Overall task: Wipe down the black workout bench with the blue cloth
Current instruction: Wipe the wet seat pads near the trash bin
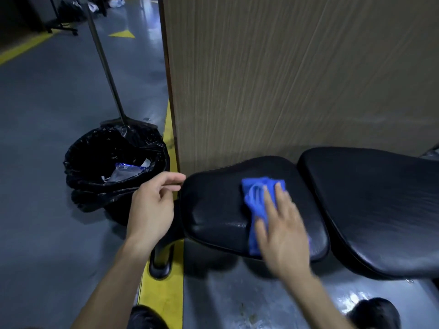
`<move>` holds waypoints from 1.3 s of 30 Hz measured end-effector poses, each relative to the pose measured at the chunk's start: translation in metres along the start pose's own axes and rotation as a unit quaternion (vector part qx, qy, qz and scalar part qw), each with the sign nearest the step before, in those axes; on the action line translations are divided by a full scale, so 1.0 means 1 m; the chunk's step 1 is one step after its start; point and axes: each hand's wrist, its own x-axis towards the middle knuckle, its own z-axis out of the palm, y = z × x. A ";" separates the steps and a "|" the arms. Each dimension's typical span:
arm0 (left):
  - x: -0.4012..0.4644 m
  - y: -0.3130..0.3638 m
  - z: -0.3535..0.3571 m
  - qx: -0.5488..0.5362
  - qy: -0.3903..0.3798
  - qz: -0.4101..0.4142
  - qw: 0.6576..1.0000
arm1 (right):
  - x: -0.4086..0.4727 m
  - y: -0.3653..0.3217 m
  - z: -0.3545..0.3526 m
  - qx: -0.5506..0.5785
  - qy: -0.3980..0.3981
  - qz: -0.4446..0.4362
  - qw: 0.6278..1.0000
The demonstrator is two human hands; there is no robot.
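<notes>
The black workout bench (213, 205) stands low against a wooden panel, with a small seat pad at left and a longer back pad (380, 205) at right. A crumpled blue cloth (257, 195) lies on the seat pad. My right hand (282, 231) presses flat on the cloth, fingers spread, slightly blurred. My left hand (154, 203) hovers just off the seat pad's left edge, fingers loosely curled and holding nothing.
A bin lined with a black bag (114, 169), holding some litter, stands left of the bench. A broom handle (104, 62) leans behind it. The tall wooden panel (297, 79) rises behind the bench. A yellow floor line (164, 293) runs under the bench foot (161, 260).
</notes>
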 end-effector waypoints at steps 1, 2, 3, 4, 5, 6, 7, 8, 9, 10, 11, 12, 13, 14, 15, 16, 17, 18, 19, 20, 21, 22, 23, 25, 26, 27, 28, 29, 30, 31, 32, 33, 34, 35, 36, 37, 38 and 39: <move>0.000 0.000 0.001 0.002 0.002 -0.001 1.000 | -0.020 -0.018 0.004 0.004 0.002 -0.027 1.000; 0.000 0.001 0.003 0.006 0.000 0.001 1.000 | -0.033 -0.035 0.011 0.009 -0.005 -0.055 0.998; 0.000 0.002 0.005 0.011 -0.004 0.003 1.000 | -0.037 -0.051 0.017 0.015 -0.014 -0.074 0.997; 0.001 0.003 0.009 0.013 -0.007 0.004 1.000 | -0.033 -0.064 0.022 0.014 -0.014 -0.088 0.996; 0.000 0.005 0.012 0.011 -0.009 0.004 1.000 | -0.025 -0.073 0.025 0.013 -0.011 -0.100 0.995; -0.001 0.007 0.015 0.010 -0.011 0.003 1.000 | -0.016 -0.076 0.026 0.011 -0.012 -0.112 0.994; -0.002 0.009 0.018 0.012 -0.014 0.006 1.000 | -0.010 -0.073 0.025 0.007 -0.020 -0.125 0.992; -0.004 0.011 0.020 0.015 -0.017 0.012 1.000 | -0.008 -0.065 0.021 -0.003 -0.028 -0.135 0.990; -0.004 0.012 0.022 0.014 -0.019 0.018 1.000 | -0.010 -0.051 0.016 -0.008 -0.038 -0.139 0.989; -0.004 0.012 0.023 0.012 -0.020 0.017 1.000 | -0.013 -0.033 0.010 -0.002 -0.043 -0.133 0.990; -0.004 0.011 0.024 0.013 -0.023 0.012 1.000 | -0.014 -0.011 0.003 0.010 -0.038 -0.111 0.993; -0.005 0.011 0.024 0.017 -0.027 0.009 0.999 | -0.012 0.013 -0.003 0.020 -0.024 -0.077 0.997; -0.006 0.011 0.025 0.018 -0.030 0.011 0.999 | -0.007 0.037 -0.010 0.024 -0.009 -0.030 0.999; -0.008 0.011 0.026 0.017 -0.035 0.020 0.999 | -0.001 0.058 -0.016 0.029 0.003 0.029 0.999; -0.011 0.012 0.027 0.016 -0.041 0.026 0.999 | 0.005 0.074 -0.022 0.038 0.003 0.085 0.996; -0.014 0.013 0.027 0.019 -0.045 0.028 0.998 | 0.009 0.081 -0.026 0.049 -0.001 0.124 0.991; -0.016 0.014 0.027 0.026 -0.047 0.026 0.998 | 0.007 0.081 -0.027 0.054 0.004 0.137 0.989; -0.017 0.013 0.027 0.029 -0.047 0.027 0.998 | 0.001 0.077 -0.026 0.049 0.016 0.128 0.990; -0.017 0.012 0.027 0.030 -0.047 0.027 0.998 | -0.010 0.072 -0.024 0.037 0.024 0.108 0.993; -0.017 0.011 0.027 0.030 -0.048 0.027 0.998 | -0.020 0.067 -0.024 0.023 0.027 0.087 0.996; -0.017 0.011 0.028 0.031 -0.048 0.025 0.998 | -0.027 0.065 -0.025 0.013 0.026 0.071 0.997; -0.016 0.012 0.028 0.033 -0.047 0.022 0.998 | -0.029 0.065 -0.028 0.005 0.031 0.059 0.998; -0.015 0.012 0.030 0.037 -0.045 0.020 0.998 | -0.026 0.067 -0.031 -0.002 0.039 0.049 0.998; -0.013 0.014 0.033 0.042 -0.047 0.023 0.998 | -0.012 0.073 -0.032 -0.011 0.039 0.039 0.998; -0.013 0.015 0.035 0.043 -0.048 0.027 0.998 | -0.003 0.075 -0.031 -0.004 0.020 0.041 0.999; -0.012 0.015 0.037 0.044 -0.047 0.033 0.997 | 0.006 0.076 -0.029 0.011 -0.003 0.047 0.999; -0.010 0.014 0.038 0.044 -0.045 0.041 0.997 | 0.015 0.077 -0.026 0.028 -0.018 0.054 0.998; -0.009 0.013 0.039 0.048 -0.045 0.046 0.997 | 0.025 0.080 -0.025 0.037 -0.027 0.061 0.997; -0.007 0.011 0.040 0.052 -0.048 0.048 0.996 | 0.035 0.082 -0.025 0.036 -0.030 0.065 0.997; -0.005 0.009 0.042 0.056 -0.052 0.046 0.996 | 0.047 0.084 -0.026 0.028 -0.034 0.068 0.997; -0.002 0.007 0.043 0.061 -0.056 0.043 0.996 | 0.059 0.086 -0.027 0.015 -0.041 0.071 0.997; 0.001 0.006 0.045 0.063 -0.057 0.043 0.995 | 0.071 0.086 -0.029 -0.002 -0.051 0.074 0.996; 0.003 0.005 0.046 0.064 -0.057 0.044 0.995 | 0.083 0.086 -0.029 -0.022 -0.062 0.074 0.995; 0.005 0.004 0.047 0.062 -0.056 0.042 0.996 | 0.093 0.084 -0.029 -0.045 -0.070 0.074 0.994; 0.007 0.003 0.048 0.060 -0.053 0.038 0.996 | 0.103 0.082 -0.028 -0.069 -0.076 0.074 0.992; 0.009 0.002 0.049 0.056 -0.049 0.036 0.997 | 0.112 0.080 -0.026 -0.093 -0.081 0.076 0.989; 0.010 0.002 0.049 0.054 -0.045 0.040 0.997 | 0.121 0.078 -0.022 -0.118 -0.084 0.078 0.986; 0.011 0.002 0.049 0.053 -0.042 0.046 0.997 | 0.128 0.075 -0.019 -0.143 -0.085 0.079 0.983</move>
